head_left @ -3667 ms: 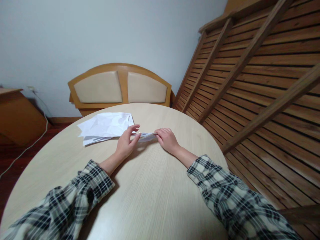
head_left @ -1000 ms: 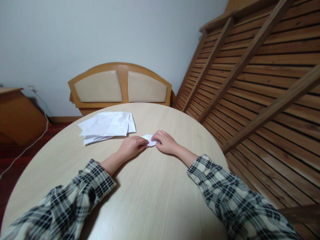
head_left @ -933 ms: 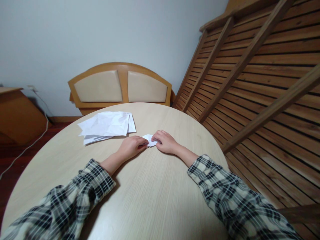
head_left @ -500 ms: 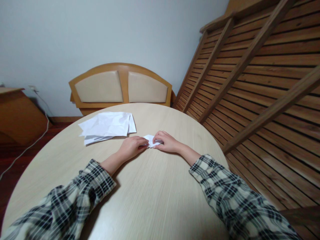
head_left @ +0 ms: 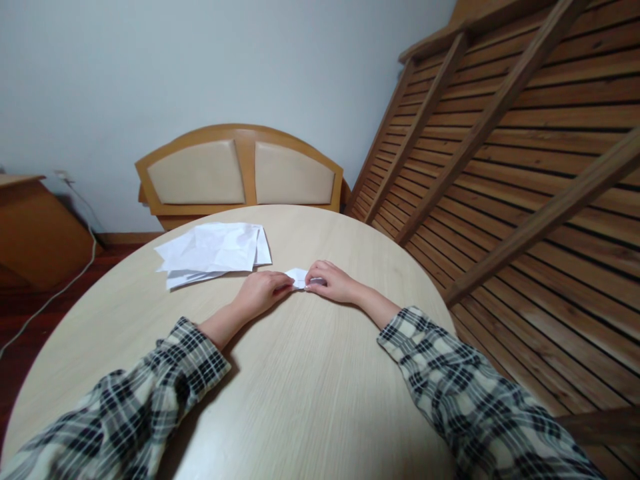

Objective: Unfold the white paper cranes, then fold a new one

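A small folded piece of white paper (head_left: 299, 276) lies near the middle of the round table, between my two hands. My left hand (head_left: 265, 292) grips its left end, fingers pressed together around the edge. From the other side, my right hand (head_left: 334, 283) pinches the right part between thumb and fingers. Both hands cover the paper's ends, so only its middle shows. A loose stack of white paper sheets (head_left: 213, 248), creased and overlapping, rests beyond my left hand.
The pale round wooden table (head_left: 280, 400) carries everything. Behind it a wooden headboard (head_left: 247, 170) with two cream panels stands against the wall. A slatted wooden frame (head_left: 500, 200) leans at the right. A cabinet (head_left: 40, 233) and a white cable (head_left: 65, 287) are at the left.
The near edge of the small paper has been folded up or in, so less of it shows between my fingers. Both hands stay in nearly the same place.
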`<state>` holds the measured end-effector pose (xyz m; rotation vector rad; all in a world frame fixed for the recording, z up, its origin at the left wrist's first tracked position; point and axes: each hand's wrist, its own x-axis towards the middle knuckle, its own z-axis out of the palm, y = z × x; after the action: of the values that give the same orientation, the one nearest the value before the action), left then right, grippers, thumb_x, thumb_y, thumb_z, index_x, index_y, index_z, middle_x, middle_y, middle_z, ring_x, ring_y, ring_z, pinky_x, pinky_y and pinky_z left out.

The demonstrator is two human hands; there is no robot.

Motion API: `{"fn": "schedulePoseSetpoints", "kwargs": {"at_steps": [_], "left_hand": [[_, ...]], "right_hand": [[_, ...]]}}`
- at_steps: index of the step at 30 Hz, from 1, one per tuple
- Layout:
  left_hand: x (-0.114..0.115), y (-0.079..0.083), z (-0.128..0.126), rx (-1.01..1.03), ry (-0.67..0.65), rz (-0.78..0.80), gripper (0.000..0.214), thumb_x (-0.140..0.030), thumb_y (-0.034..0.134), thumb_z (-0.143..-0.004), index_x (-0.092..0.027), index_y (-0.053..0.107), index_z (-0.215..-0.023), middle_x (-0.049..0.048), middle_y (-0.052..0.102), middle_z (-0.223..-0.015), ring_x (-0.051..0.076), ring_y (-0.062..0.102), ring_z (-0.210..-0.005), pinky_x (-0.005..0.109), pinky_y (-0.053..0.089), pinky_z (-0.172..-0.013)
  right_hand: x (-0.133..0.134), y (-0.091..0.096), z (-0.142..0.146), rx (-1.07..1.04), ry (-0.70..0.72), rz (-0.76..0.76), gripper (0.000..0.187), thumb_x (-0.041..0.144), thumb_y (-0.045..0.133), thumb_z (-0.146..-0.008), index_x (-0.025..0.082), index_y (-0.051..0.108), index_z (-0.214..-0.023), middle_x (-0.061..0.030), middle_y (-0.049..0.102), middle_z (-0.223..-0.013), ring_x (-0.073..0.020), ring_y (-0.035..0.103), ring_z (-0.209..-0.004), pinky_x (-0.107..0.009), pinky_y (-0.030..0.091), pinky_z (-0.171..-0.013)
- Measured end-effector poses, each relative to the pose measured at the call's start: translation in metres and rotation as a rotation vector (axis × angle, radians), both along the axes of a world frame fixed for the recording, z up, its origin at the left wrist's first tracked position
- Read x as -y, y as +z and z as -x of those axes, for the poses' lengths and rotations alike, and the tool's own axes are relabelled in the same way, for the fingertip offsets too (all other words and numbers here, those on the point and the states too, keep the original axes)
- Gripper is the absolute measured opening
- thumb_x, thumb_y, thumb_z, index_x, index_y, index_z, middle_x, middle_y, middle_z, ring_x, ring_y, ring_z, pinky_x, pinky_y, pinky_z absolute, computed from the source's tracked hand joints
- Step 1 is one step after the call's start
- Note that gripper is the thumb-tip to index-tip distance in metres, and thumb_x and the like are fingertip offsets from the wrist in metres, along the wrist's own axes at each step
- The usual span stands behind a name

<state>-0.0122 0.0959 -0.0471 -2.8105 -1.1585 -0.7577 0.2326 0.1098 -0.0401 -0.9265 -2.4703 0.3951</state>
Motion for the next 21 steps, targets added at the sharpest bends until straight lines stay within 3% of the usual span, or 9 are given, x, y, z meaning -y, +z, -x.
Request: {"fn": "schedulePoseSetpoints", "kwargs": {"at_steps": [10,21], "left_hand": [[0.0051,0.0076,-0.0038,0.01,0.118,0.105,0.014,-0.026,0.059,-0.091,-0.02,0.07,-0.098,0.0044,0.075,-0.088,0.017,0.066,-0.072,0.026,0.044,-0.063],[0.0042,0.0082,-0.0037,0.043,0.049,0.144,0.026,-0.008,0.057,-0.084,-0.019,0.068,-0.105,0.0058,0.074,-0.103,0.021,0.067,-0.092,0.032,0.05,-0.079]], "right_hand": [[0.0004,-0.0037,0.0059,0.03,-0.106,-0.027,0.007,0.021,0.062,-0.091,0.019,0.068,-0.09,-0.005,0.06,-0.094,-0.0191,0.054,-0.094,-0.033,0.042,-0.088],[0.0021,-0.0057,0.0096,0.018,-0.162,-0.051,0.003,0.018,0.063,-0.09,0.018,0.065,-0.088,-0.004,0.06,-0.09,-0.0184,0.053,-0.09,-0.031,0.041,-0.084]]}}
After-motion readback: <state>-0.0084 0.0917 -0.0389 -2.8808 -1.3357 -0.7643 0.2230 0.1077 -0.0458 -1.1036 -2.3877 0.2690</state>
